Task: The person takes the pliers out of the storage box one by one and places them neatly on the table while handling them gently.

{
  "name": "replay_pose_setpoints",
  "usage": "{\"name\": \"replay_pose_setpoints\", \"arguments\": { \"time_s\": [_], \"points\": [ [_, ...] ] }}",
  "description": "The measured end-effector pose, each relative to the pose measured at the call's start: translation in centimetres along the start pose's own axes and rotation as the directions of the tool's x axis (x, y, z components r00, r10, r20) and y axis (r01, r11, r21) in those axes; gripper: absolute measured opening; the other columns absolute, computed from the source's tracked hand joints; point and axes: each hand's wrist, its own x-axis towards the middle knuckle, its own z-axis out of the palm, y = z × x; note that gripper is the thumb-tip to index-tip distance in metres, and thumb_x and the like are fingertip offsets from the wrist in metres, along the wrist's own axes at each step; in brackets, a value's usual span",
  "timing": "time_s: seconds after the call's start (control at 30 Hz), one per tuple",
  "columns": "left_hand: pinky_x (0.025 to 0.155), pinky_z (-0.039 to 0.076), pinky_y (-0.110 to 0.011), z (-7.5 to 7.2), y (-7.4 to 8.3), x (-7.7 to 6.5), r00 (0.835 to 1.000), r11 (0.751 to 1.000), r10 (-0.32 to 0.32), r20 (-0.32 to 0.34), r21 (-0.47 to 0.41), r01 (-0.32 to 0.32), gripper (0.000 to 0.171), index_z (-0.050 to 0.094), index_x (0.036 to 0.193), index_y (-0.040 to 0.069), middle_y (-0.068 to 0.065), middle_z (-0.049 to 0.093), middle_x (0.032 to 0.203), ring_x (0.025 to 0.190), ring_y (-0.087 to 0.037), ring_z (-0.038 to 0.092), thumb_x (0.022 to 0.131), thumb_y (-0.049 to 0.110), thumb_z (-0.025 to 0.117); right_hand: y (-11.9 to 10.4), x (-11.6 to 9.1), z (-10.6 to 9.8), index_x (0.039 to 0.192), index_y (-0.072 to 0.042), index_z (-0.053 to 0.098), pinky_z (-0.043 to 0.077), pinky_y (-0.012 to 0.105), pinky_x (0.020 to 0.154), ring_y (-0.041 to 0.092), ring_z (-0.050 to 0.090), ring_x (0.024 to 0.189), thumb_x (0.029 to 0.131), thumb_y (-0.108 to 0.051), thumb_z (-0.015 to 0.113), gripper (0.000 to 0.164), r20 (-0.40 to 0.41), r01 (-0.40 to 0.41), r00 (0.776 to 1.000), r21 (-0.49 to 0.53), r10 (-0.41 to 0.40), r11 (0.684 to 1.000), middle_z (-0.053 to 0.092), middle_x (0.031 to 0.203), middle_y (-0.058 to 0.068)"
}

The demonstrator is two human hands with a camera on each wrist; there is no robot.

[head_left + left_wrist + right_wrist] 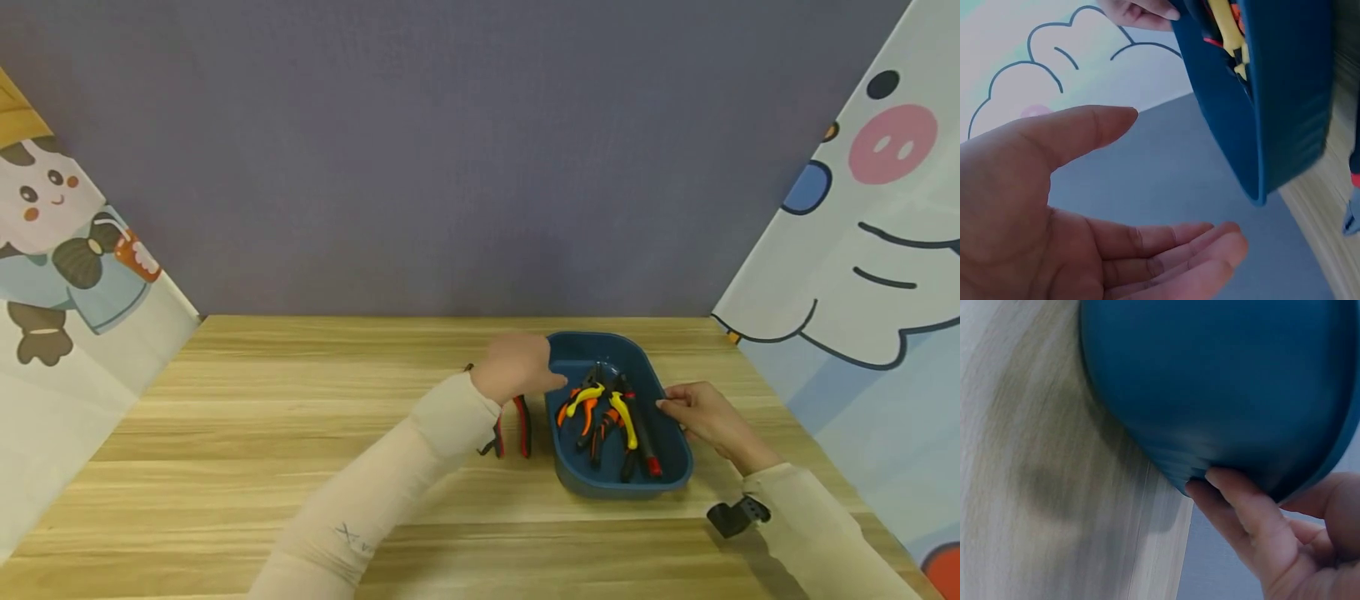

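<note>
A dark blue plastic bin (611, 488) stands on the table, its wall (1210, 381) filling much of the right wrist view. Inside lie several pliers, some with yellow handles (624, 421) and others with orange ones (587, 417). My right hand (708, 421) grips the bin's right side, thumb over the rim and fingers against the outer wall (1254, 519). Just off the bin's left rim hovers my left hand (517, 367), thumb and fingers apart with nothing between them. Below it, partly hidden, red-and-black handles (524, 427) of a tool rest on the table.
The wood-grain table (225, 467) meets a grey panel (450, 167) at the back. Cartoon-printed walls (847, 250) close in both sides. A small black device (738, 515) sits at the right wrist.
</note>
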Motion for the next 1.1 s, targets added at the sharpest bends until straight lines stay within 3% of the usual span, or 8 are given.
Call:
{"name": "replay_pose_setpoints", "arguments": {
  "time_s": [0.2,0.47,0.7,0.9,1.1],
  "points": [
    [0.041,0.018,-0.021,-0.2,1.4,0.9,0.997,0.998,0.061,0.04,-0.001,-0.061,0.055,0.034,0.05,0.017,0.006,0.021,0.047,0.041,-0.007,0.019,0.088,0.044,0.062,0.0,0.2,0.1,0.117,0.022,0.05,0.054,0.03,0.056,0.009,0.062,0.061,0.097,-0.007,0.046,0.035,0.008,0.011,1.0,0.014,-0.011,1.0,0.069,0.085,0.014],
    [0.044,0.028,-0.02,1.1,3.8,2.3,0.993,0.994,0.11,0.032,-0.002,-0.11,0.048,0.041,0.053,0.017,0.006,0.028,0.047,0.042,-0.007,0.028,0.087,0.041,0.065,-0.2,0.0,0.2,0.115,0.023,0.05,0.054,0.031,0.055,0.009,0.062,0.06,0.097,-0.006,0.047,0.034,-0.003,0.022,1.0,0.016,-0.022,1.0,0.069,0.084,0.014],
    [0.048,0.038,-0.022,2.5,5.7,4.0,0.992,0.996,0.088,0.094,-0.012,-0.087,0.03,0.058,0.068,0.019,0.008,0.049,0.061,0.053,-0.007,0.047,0.088,0.04,0.063,-0.2,-0.2,0.3,0.117,0.023,0.049,0.054,0.031,0.057,0.011,0.064,0.063,0.098,-0.007,0.046,0.035,0.002,0.007,1.0,0.02,-0.007,1.0,0.069,0.087,0.018],
    [0.049,0.04,-0.024,3.5,6.3,5.2,0.996,0.998,0.059,0.073,0.001,-0.06,0.025,0.059,0.068,0.018,0.005,0.053,0.068,0.061,-0.011,0.05,0.085,0.035,0.067,-0.1,0.0,0.2,0.114,0.021,0.053,0.052,0.03,0.052,0.007,0.056,0.053,0.097,-0.008,0.047,0.033,-0.015,0.018,1.0,-0.015,-0.018,1.0,0.068,0.079,0.012],
    [0.057,0.043,-0.026,4.0,6.7,6.1,0.995,0.999,0.048,0.087,0.004,-0.048,0.015,0.066,0.079,0.018,0.005,0.061,0.082,0.071,-0.013,0.053,0.084,0.032,0.068,-0.1,0.0,0.1,0.115,0.02,0.053,0.052,0.03,0.054,0.008,0.058,0.057,0.097,-0.008,0.047,0.034,-0.019,0.001,1.0,-0.041,-0.002,0.999,0.069,0.083,0.014]
  ]
}}
